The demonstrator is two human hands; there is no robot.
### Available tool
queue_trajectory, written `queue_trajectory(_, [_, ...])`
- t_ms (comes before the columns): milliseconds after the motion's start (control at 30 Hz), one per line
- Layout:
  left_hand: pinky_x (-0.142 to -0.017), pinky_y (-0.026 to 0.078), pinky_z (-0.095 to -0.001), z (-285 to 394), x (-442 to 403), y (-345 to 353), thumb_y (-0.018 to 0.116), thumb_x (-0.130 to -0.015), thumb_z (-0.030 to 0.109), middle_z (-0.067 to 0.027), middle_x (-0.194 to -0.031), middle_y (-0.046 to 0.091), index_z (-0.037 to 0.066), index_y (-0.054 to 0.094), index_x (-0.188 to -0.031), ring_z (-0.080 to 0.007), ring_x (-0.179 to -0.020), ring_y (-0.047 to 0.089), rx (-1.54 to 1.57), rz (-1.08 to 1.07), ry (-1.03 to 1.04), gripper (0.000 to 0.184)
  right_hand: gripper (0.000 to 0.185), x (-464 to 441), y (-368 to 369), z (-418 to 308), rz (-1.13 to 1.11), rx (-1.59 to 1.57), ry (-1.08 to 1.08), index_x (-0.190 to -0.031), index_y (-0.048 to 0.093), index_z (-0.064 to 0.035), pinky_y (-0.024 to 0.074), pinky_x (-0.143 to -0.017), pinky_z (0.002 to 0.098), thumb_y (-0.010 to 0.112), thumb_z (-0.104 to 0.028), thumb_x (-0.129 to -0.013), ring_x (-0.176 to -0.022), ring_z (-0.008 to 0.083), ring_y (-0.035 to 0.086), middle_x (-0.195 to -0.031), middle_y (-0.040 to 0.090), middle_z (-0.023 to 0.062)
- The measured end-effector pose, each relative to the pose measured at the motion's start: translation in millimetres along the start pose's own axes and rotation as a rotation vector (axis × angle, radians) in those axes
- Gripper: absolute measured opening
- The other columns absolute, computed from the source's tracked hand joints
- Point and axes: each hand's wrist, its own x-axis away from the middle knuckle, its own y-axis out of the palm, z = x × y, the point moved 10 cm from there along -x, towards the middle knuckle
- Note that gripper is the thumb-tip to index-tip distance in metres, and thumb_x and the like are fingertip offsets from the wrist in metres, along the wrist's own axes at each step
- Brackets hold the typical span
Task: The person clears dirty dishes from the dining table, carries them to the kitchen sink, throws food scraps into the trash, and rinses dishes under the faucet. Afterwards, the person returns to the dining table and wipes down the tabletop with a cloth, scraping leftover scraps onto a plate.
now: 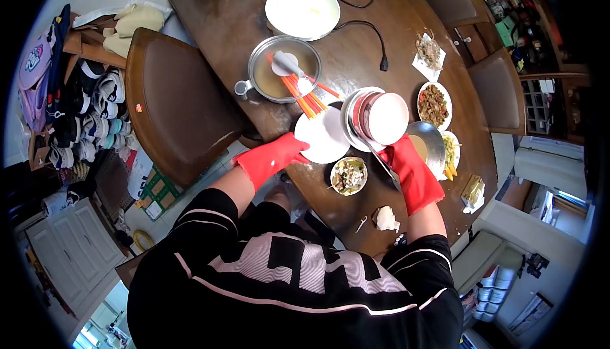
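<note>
My left hand [278, 157], in a red rubber glove, is closed on the near left rim of a white plate [323, 135]. My right hand [406, 170], also gloved in red, is at the lower right side of a stack of bowls [388, 119] set on plates. Its fingers look closed at the stack's edge, though they are partly hidden. A long dark utensil [380, 161] slants across the stack beside that hand. Between my hands stands a small bowl of food scraps [349, 176]. Orange-red chopsticks [309, 100] lean out of a metal pot [257, 63] beyond the plate.
A large white bowl [302, 11] and a black power cord [375, 30] are at the back. On the right are a metal bowl of liquid [432, 146], a dish of brown food [434, 106] and crumpled tissue [385, 219]. A chair [184, 101] stands left of the table.
</note>
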Motion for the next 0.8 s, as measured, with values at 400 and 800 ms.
queue_trajectory(400, [-0.079, 0.054, -0.0396, -0.8, 49.2, 8.9, 0.070, -0.090, 0.028, -0.0105, -0.108, 0.072, 0.006, 0.064, -0.121, -0.0252, -0.093, 0.072, -0.012, -0.005, -0.064, 0.038, 0.023, 1.7, 46.5, 19.1, -0.271, 0.555, 0.168, -0.105, 0.075, -0.0046, 0.0459, -0.051, 0.0233, 0.072, -0.020, -0.089, -0.061, 0.0100, 0.061, -0.081, 0.070, 0.0038])
queue_trajectory(800, [-0.092, 0.053, -0.0388, 8.6, 109.1, 17.9, 0.072, -0.091, 0.027, -0.0069, -0.118, 0.070, 0.012, 0.066, -0.125, -0.0232, -0.111, 0.066, 0.059, -0.136, -0.035, 0.038, 0.029, -47.1, 100.3, 13.1, -0.425, 0.962, 0.201, -0.096, 0.073, 0.0039, 0.0517, -0.048, 0.0281, 0.078, -0.020, -0.081, -0.053, 0.0159, 0.065, -0.073, 0.069, 0.0086])
